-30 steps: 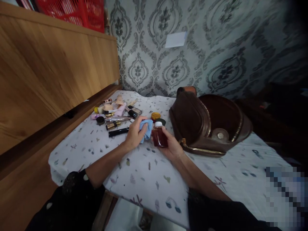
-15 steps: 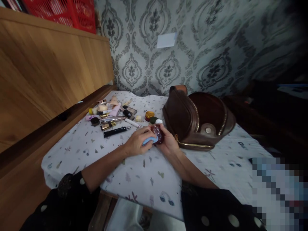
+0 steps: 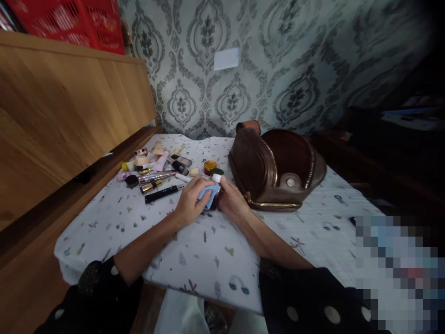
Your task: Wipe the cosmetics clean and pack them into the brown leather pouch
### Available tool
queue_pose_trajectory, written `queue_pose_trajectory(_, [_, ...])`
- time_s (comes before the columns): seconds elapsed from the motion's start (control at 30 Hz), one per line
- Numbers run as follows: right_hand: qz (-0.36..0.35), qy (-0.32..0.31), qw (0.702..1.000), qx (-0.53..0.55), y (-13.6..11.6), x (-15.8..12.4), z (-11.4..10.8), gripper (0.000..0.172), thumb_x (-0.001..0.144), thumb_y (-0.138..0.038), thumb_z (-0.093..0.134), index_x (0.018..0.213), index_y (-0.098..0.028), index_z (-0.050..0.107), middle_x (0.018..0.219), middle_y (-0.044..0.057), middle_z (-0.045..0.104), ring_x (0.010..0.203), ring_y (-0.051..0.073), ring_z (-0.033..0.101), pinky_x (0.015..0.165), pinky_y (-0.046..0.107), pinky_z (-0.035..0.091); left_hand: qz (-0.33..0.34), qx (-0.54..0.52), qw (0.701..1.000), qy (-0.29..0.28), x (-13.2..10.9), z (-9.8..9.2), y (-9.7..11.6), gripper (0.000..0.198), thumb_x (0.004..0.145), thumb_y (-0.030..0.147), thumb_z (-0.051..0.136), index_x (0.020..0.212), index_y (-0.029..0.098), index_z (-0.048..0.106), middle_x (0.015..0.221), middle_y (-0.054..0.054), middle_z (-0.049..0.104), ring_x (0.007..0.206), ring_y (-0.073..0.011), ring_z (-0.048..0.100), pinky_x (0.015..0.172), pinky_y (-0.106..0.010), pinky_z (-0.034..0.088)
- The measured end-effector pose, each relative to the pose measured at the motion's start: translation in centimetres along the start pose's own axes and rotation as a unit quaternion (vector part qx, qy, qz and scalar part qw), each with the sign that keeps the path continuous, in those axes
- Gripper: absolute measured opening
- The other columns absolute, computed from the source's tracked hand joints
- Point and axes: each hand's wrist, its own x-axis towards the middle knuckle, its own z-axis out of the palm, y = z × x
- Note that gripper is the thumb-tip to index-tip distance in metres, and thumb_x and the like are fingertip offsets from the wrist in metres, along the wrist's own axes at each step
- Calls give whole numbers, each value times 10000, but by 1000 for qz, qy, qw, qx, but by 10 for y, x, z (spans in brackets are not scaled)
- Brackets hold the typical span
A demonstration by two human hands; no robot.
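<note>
Holding cloth (image 3: pixel 209 195) against, seemingly, bottle (image 3: pixel 217 178).

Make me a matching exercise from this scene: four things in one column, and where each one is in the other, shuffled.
1 blue cloth
2 white-capped bottle
3 brown bag
4 red crate

a above the wooden panel
b in the right hand
c lying on the printed sheet
d in the left hand

Pairs: 1-d, 2-b, 3-c, 4-a

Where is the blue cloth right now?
Head view, centre: the blue cloth is in the left hand, pressed against the white-capped bottle that the right hand holds, just left of the brown bag.
</note>
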Motion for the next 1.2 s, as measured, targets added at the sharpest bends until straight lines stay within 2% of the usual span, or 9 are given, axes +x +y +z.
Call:
queue_pose_trajectory(0.17, [-18,-25,999,-28,0,-2,2,345,639,-477,855,801,-214,701,730,-44,669,681,110,592,627,213,480,51,65,996,-15,-2,2,-1,238,968,232,459,1094,192,657,1037,-92,576,986,-214,560,885,-360,482])
queue_pose_trajectory(0.37, [-5,24,999,-32,-1,0,1,428,627,-547,837,798,-191,673,723,7,706,703,178,648,649,295,514,116,144,979,-86,-16,3,-1,208,914,172,524,1029,203,693,1055,-97,587,973,-229,521,879,-397,497])
queue_pose_trajectory(0.57, [-54,20,995,-80,-4,-1,2,410,602,-511,861,758,-182,673,620,-36,628,533,101,543,501,223,424,131,137,975,-119,-24,-1,-1,183,885,155,571,1010,198,697,1027,-89,579,959,-225,517,859,-384,503])
queue_pose_trajectory(0.7, [-119,39,974,-189,-9,-2,-1,350,652,-488,829,712,-176,683,574,-40,584,509,94,476,490,228,373,123,118,974,-151,-25,-5,-1,187,873,144,550,972,196,700,1011,-89,588,965,-228,520,847,-385,499])
queue_pose_trajectory(0.83, [-175,53,944,-274,-18,-6,-4,281,670,-401,821,837,-194,731,692,-22,649,621,123,514,542,232,389,114,73,976,-168,-27,-8,-1,165,825,138,561,905,186,696,985,-93,608,936,-231,532,842,-389,498])
queue_pose_trajectory(0.93, [-195,38,934,-296,-26,-15,-9,263,691,-345,803,909,-214,734,779,-14,676,671,130,526,576,235,405,64,-4,988,-142,-25,-10,-2,150,810,146,554,860,186,690,912,-74,609,873,-207,567,815,-356,500])
queue_pose_trajectory(1.1, [-192,29,929,-316,-34,-36,-11,228,720,-290,774,933,-224,728,729,-30,652,572,110,456,529,241,374,-122,-93,988,17,-6,-6,-6,195,902,224,501,978,178,673,945,-58,638,906,-197,607,829,-327,489])
queue_pose_trajectory(1.13, [-193,22,929,-314,-35,-39,-10,221,721,-282,774,930,-227,729,730,-29,652,579,114,464,536,243,382,-146,-115,982,29,-1,-4,-6,219,924,252,487,1027,175,664,996,-64,653,942,-203,612,844,-328,487])
queue_pose_trajectory(1.2, [-193,-2,931,-311,-36,-45,-8,207,717,-271,784,915,-232,734,761,-20,667,635,133,513,590,253,423,-170,-172,970,1,7,2,-5,270,954,316,468,1096,173,648,1077,-71,669,993,-214,620,867,-330,488])
